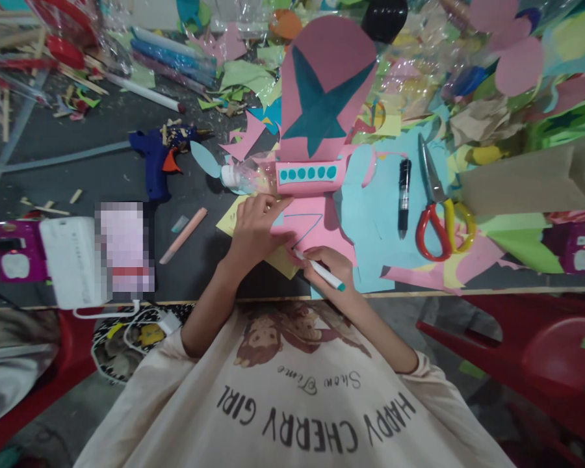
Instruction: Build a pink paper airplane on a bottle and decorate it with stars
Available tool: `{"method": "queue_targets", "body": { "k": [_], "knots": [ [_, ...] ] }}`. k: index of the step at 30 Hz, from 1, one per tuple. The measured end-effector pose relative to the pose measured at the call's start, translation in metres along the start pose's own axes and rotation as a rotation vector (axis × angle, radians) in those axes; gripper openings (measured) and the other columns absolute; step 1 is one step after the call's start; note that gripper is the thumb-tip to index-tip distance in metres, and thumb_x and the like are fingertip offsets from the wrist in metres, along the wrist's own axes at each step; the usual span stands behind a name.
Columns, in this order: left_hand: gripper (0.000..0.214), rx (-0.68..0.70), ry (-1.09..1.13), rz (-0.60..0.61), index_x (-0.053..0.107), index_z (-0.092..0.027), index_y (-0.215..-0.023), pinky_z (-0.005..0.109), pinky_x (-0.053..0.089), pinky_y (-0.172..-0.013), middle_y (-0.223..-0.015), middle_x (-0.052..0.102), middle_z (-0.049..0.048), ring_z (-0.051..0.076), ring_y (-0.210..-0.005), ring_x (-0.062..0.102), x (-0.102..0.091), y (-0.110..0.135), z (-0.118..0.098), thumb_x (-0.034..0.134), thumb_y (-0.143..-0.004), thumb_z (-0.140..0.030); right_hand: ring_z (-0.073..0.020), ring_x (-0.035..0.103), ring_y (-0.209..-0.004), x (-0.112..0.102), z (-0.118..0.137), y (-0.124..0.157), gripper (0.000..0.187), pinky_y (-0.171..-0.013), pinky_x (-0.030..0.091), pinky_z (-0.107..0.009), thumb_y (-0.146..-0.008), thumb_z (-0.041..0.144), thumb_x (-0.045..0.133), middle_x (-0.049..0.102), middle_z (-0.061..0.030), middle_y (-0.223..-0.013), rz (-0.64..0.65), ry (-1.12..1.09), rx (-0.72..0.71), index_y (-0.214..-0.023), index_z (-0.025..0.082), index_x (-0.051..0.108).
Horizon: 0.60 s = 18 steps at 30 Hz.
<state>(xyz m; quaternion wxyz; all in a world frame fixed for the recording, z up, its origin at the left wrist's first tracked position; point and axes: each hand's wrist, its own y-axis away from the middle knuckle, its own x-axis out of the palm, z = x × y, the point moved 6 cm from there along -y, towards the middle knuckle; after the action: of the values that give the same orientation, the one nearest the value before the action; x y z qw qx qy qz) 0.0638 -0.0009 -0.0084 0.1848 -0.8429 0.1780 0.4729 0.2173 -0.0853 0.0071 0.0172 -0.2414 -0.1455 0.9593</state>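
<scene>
While the shirt (292, 416) reads "HAPPY CHERRY GIRL", right hand (333, 265) grips marker (320, 272) — left hand (257, 229), released, presses paper (316, 231).

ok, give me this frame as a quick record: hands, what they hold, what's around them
left hand: open, flat on the pink paper
right hand: grips a white marker, tip on the pink paper by a drawn teal line
behind paper: pink craft piece with teal star and a row of teal dots
right of paper: black pen, scissors with red and yellow handles
left of paper: blue glue gun
table: dark, strewn with coloured paper scraps
</scene>
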Motion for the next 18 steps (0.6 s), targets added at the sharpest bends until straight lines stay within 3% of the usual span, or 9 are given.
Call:
{"method": "queue_targets", "body": {
  "k": [4,7,11,15,18],
  "knots": [
    [0.077,0.006,0.001,-0.007,0.062,-0.019,-0.138,0.040,0.039,-0.090,-0.109,0.060,0.0132,0.027,-0.099,0.053,0.000,0.000,-0.001,0.040,-0.091,-0.077,-0.0181,0.074,-0.071,0.001,0.000,0.000,0.006,-0.066,0.060,-0.030,-0.087,0.021,0.063,0.076,-0.0019,-0.077,0.045,-0.043,0.029,-0.083,0.025,0.067],
    [0.078,-0.011,-0.002,-0.004,0.063,-0.020,-0.137,0.040,0.039,-0.090,-0.110,0.060,0.0132,0.028,-0.100,0.052,0.000,0.000,0.000,0.040,-0.091,-0.078,-0.0183,0.074,-0.070,0.000,-0.003,0.000,0.007,-0.065,0.060,-0.030,-0.086,0.025,0.064,0.076,-0.0025,-0.076,0.079,-0.122,0.143,-0.081,0.024,0.069],
    [0.079,-0.017,-0.001,0.008,0.063,-0.021,-0.137,0.039,0.039,-0.091,-0.110,0.060,0.0128,0.028,-0.101,0.052,0.001,0.000,0.001,0.039,-0.090,-0.079,-0.0165,0.070,-0.061,-0.014,-0.010,-0.006,0.013,-0.055,0.055,-0.027,-0.087,0.031,0.064,0.076,-0.0014,-0.071,-0.002,-0.190,0.313,-0.079,0.023,0.070],
    [0.077,-0.009,0.003,0.020,0.062,-0.021,-0.137,0.040,0.039,-0.091,-0.110,0.060,0.0132,0.028,-0.100,0.051,0.001,0.000,0.001,0.041,-0.090,-0.078,-0.0133,0.060,-0.051,-0.028,-0.011,-0.022,0.024,-0.047,0.046,-0.025,-0.090,0.041,0.063,0.071,0.0011,-0.063,-0.009,-0.170,0.305,-0.077,0.023,0.071],
    [0.074,-0.019,0.002,0.024,0.063,-0.021,-0.136,0.040,0.039,-0.092,-0.110,0.060,0.0134,0.028,-0.100,0.051,0.001,0.000,0.002,0.044,-0.090,-0.076,-0.0157,0.069,-0.068,-0.032,-0.013,-0.039,0.020,-0.063,0.055,-0.028,-0.090,0.041,0.065,0.076,-0.0010,-0.078,0.061,-0.141,0.258,-0.085,0.024,0.074]
  ]
}}
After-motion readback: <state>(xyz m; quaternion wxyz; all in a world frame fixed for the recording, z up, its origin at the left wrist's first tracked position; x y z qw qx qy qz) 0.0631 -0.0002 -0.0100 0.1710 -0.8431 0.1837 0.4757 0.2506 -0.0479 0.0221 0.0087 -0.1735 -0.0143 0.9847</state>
